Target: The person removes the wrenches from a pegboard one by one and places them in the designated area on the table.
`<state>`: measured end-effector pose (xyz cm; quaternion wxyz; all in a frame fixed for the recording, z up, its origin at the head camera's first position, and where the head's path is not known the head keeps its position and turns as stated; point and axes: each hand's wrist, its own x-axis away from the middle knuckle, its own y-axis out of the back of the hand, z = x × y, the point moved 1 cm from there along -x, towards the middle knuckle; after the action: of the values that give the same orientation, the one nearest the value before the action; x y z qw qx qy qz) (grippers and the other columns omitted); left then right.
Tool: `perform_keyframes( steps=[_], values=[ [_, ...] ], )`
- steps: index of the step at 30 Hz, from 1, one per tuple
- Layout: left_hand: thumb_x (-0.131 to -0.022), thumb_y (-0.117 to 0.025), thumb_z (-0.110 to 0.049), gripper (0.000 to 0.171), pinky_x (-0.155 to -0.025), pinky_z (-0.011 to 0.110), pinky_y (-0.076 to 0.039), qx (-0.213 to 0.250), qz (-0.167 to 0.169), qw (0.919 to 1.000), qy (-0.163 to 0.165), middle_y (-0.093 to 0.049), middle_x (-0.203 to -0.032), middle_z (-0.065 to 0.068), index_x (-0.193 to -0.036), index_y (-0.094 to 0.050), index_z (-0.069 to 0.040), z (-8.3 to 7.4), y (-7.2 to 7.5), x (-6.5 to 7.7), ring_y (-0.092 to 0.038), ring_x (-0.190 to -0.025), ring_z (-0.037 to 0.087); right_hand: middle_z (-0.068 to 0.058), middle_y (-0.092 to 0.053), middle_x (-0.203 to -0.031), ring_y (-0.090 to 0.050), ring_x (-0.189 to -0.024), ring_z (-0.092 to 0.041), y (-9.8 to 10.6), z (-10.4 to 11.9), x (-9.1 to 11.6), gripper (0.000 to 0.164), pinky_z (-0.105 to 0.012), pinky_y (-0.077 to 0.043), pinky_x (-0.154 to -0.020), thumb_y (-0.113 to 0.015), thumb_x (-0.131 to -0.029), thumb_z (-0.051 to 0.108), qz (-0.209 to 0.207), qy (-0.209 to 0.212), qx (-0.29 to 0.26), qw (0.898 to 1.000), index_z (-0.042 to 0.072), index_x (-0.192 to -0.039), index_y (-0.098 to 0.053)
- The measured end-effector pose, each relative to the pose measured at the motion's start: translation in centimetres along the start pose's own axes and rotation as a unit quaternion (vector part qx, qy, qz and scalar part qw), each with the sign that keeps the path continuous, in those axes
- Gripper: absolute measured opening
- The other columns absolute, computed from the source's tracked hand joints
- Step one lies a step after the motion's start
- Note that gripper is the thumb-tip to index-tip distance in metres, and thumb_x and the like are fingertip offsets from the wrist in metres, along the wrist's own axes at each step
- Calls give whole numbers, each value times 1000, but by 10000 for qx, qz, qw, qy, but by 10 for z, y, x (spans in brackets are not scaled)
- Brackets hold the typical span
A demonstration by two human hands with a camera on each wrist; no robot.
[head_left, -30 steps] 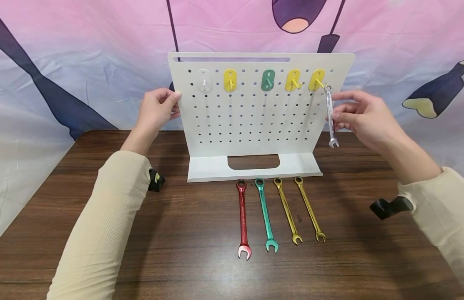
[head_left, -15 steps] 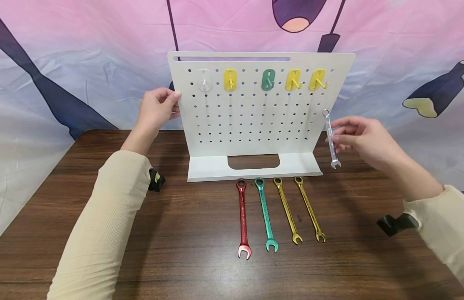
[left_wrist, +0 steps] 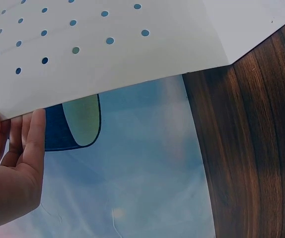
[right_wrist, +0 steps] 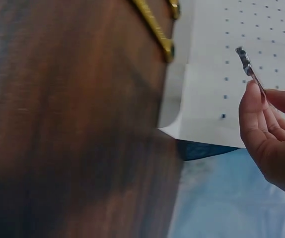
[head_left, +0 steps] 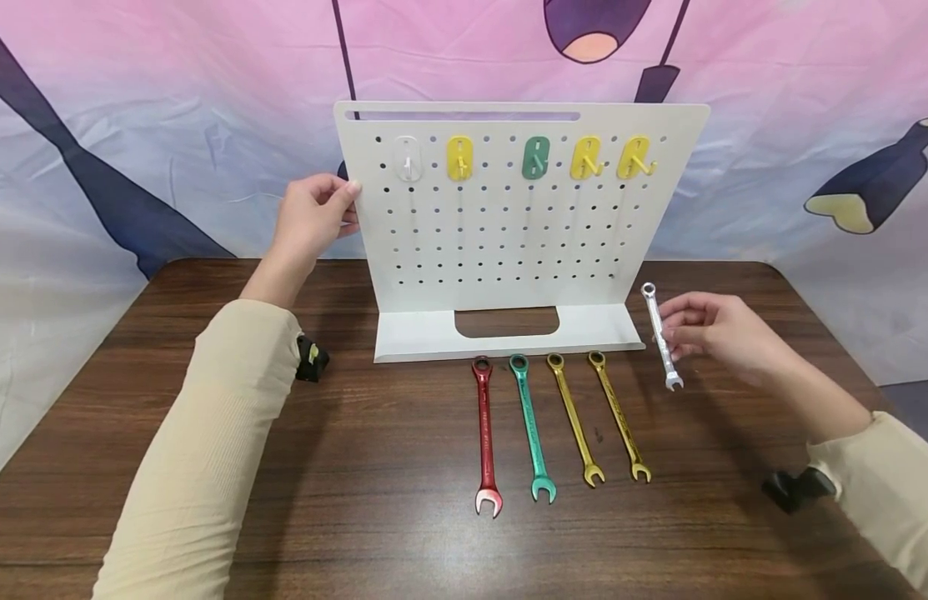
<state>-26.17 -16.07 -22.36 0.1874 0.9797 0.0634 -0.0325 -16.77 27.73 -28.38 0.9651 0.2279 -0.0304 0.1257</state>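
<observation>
Between thumb and fingers my right hand (head_left: 722,335) pinches a small silver combination wrench (head_left: 661,337), its ring end up and its forked end down, just right of the white pegboard's base. In the right wrist view the silver wrench (right_wrist: 247,64) sticks out past the fingertips. My left hand (head_left: 313,215) grips the left edge of the pegboard (head_left: 501,287), thumb in front and fingers behind; the left wrist view shows the hand (left_wrist: 21,158) on that edge. Hooks line the board's upper part: a clear one (head_left: 408,160), a green one (head_left: 536,158) and three yellow, including the rightmost yellow hook (head_left: 634,158).
Before the pegboard, a red wrench (head_left: 486,442), a green wrench (head_left: 533,433) and two gold ones, a left gold wrench (head_left: 576,425) and a right gold wrench (head_left: 621,421), lie side by side on the brown wooden table (head_left: 373,483). A patterned cloth (head_left: 231,108) hangs behind.
My right hand has carried the silver wrench down from the rightmost yellow hook to low beside the board's base. The left hand has stayed on the board's edge.
</observation>
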Motion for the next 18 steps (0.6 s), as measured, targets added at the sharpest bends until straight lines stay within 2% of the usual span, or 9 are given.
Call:
perform_keyframes(
  steps=[9, 18],
  values=[
    [-91, -53, -32, 30, -81, 29, -54, -25, 0, 10000, -8, -54, -85, 3, -96, -59, -3, 0, 0, 0, -57, -78, 11, -8, -59, -80, -59, -67, -17, -15, -29, 9, 30, -34, -57, -62, -51, -85, -13, 557, -266, -654, 9960, -22, -111, -39],
    [-91, -53, -32, 29, -80, 28, -54, -6, 11, 10000, 7, -53, -85, 3, -95, -59, -3, -1, 0, 1, -57, -78, 11, -8, -58, -76, -57, -64, -17, -22, -52, 13, 31, -34, -57, -61, -53, -84, -10, 805, -760, -697, 9914, -20, -110, -39]
  ],
)
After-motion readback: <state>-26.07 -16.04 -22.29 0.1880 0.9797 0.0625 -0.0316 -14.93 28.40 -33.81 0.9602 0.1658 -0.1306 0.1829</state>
